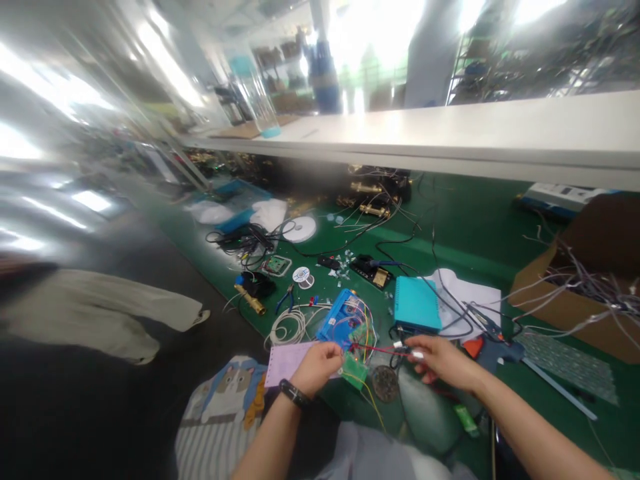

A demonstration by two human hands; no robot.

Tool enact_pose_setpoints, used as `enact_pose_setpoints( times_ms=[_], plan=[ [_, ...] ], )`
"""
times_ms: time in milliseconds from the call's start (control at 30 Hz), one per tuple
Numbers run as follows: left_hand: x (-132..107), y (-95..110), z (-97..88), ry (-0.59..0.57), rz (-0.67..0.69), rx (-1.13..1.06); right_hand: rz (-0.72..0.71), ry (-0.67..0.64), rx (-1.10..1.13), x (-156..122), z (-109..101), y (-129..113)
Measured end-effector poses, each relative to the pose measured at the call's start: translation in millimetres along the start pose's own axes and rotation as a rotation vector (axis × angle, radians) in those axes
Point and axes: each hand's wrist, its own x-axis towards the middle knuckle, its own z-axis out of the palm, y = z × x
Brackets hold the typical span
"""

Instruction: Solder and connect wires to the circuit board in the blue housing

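Note:
My left hand point(323, 365) is closed in a pinch beside the left edge of a green circuit board point(355, 371). What its fingertips hold is too small to tell. My right hand point(443, 361) is closed on a red wire point(383, 349), with a small white piece showing at the fingers. The wire runs left from there towards the board and an opened blue case point(336, 321) with thin coloured wires inside. A yellow wire point(373, 403) trails from the board towards me. Under my left hand lies a pink sheet point(283, 363).
Behind the case are a coiled white cable point(290, 327), pliers point(285, 298) and a solder spool point(302, 276). A turquoise notebook point(417, 303) lies behind my right hand, with a cardboard box point(533, 270) of wires farther right. A white shelf point(425, 130) overhangs the bench; a person's leg point(115, 303) is at left.

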Motion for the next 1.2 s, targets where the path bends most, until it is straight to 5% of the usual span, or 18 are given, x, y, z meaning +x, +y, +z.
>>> enact_pose_setpoints(
  times_ms=[267, 433, 567, 867, 1200],
  plan=[
    [-21.2, 4.1, -51.2, 0.014, 0.082, -0.155, -0.152, 0.073, -0.453, 67.9, 42.0, -1.9],
    [-26.6, -3.8, -55.0, 0.060, 0.072, -0.176, -0.128, 0.211, -0.604, 103.3, 59.6, 2.2],
    [-27.7, -8.2, -50.4, 0.083, 0.074, -0.176, -0.135, 0.144, -0.687, 118.8, 66.2, 1.8],
    [-21.8, -39.3, -35.7, 0.162, 0.072, 0.277, -0.289, 0.098, -0.886, 86.0, 66.7, -18.9],
    [-15.0, -57.1, -2.3, 0.323, 0.145, 0.566, -0.251, 0.064, -1.107, 43.4, 41.1, -21.6]
  ],
)
